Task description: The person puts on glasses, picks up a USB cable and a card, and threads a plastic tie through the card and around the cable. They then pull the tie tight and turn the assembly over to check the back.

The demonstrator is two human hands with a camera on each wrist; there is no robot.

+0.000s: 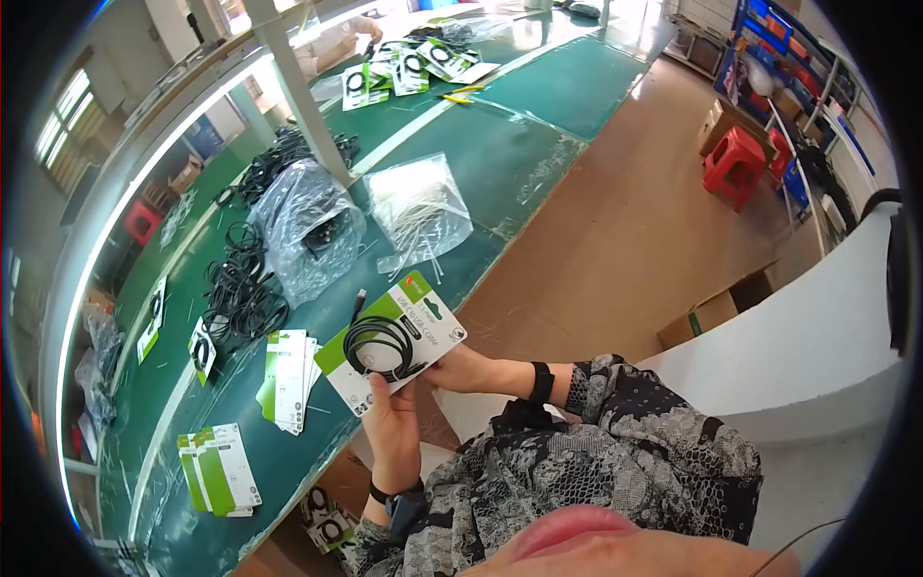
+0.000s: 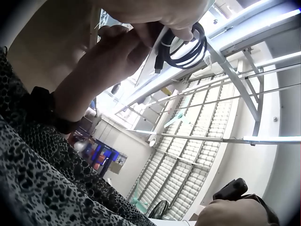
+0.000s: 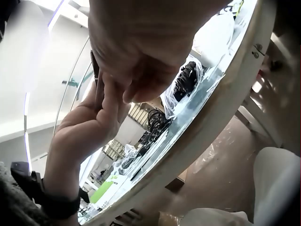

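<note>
1. Currently, you have a printed card (image 1: 437,333) in front of you, above the near edge of the table (image 1: 519,159); a coiled black cable (image 1: 352,348) lies across its face.
2. Your left hand (image 1: 392,433) pinches the card at its lower edge, thumb in front; the fingers behind are hidden.
3. Your right hand (image 1: 466,369) reaches behind the card's lower right edge. Its fingertips are covered; you cannot tell whether they grip.
4. In the right wrist view, your right hand fills the upper middle and hides the card's face. The left wrist view cuts off the card at the top.
5. Note the white post (image 1: 306,91), which crosses in front of part of the heaped black cables (image 1: 281,163).
6. Beyond the card, locate the bag of cables (image 1: 306,216) and the bag of white ties (image 1: 418,207). Two card stacks (image 1: 286,370) (image 1: 223,469) lie to the left.
7. Read "USB-C to USB-C CABLE" on the card. The word beside its red logo is too small to confirm.
</note>
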